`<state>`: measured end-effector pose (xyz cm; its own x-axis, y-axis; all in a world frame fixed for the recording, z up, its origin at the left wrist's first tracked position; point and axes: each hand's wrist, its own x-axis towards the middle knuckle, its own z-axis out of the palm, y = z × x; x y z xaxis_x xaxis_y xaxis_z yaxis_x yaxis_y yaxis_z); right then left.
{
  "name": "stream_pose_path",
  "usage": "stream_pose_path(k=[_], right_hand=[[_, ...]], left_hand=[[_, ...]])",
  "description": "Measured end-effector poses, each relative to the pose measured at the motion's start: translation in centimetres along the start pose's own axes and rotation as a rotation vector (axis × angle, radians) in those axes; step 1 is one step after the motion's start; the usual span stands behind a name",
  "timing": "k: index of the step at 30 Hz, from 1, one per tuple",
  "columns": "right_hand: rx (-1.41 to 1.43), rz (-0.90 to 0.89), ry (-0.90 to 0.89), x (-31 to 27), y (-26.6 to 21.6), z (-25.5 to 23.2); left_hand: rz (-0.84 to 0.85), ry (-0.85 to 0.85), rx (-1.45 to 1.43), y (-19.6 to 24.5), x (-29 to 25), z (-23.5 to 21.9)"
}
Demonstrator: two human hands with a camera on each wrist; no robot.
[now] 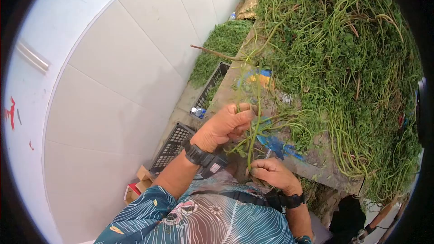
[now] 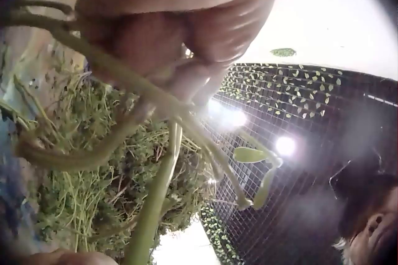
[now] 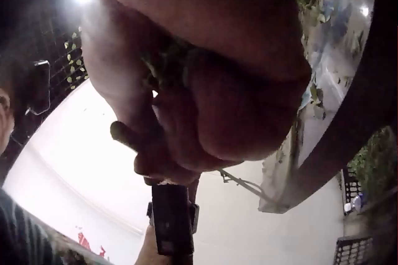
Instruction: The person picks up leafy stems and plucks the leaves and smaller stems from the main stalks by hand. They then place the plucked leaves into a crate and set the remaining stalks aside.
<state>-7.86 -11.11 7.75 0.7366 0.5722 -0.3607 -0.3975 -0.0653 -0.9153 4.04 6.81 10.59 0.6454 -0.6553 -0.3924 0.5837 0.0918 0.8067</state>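
Note:
My left hand (image 1: 226, 124) grips a small bunch of long green stems (image 1: 254, 122) at mid-height, fingers curled round them. In the left wrist view the stems (image 2: 155, 100) run under the curled fingers (image 2: 186, 35). My right hand (image 1: 271, 171) sits lower, close to my chest, and pinches the bottom ends of the same stems. The right wrist view shows that hand (image 3: 205, 91) closed from below, with bits of green between the fingers. Both hands are at the near edge of a table (image 1: 312, 160) covered with a big heap of leafy green stems (image 1: 343, 58).
Black plastic crates (image 1: 174, 144) stand on the floor to the left of the table, one with a small bottle (image 1: 197, 112) by it. More greens (image 1: 221, 45) are piled along the white tiled wall (image 1: 113, 77). Small cardboard boxes (image 1: 138, 185) lie near my left elbow.

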Motion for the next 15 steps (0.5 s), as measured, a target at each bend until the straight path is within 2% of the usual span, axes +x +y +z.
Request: stream_pose_path(k=[3,5,8,11,15], right_hand=[[-0.079,0.004,0.009,0.3,0.4,0.0],[-0.090,0.002,0.054,0.3,0.2,0.4],[-0.060,0.038,0.237,0.2,0.0,1.1],[0.204,-0.061,0.370,0.6,1.7,0.9],[0.240,-0.038,0.379,0.3,0.5,0.8]], left_hand=[[0.030,0.040,0.265,-0.4,-0.3,0.4],[0.049,0.031,0.205,-0.4,-0.8,0.5],[0.085,0.085,0.144,-0.4,-1.5,-0.5],[0.125,0.154,0.056,0.1,-2.4,-1.7],[0.132,0.198,-0.138,0.1,-3.4,-2.9]])
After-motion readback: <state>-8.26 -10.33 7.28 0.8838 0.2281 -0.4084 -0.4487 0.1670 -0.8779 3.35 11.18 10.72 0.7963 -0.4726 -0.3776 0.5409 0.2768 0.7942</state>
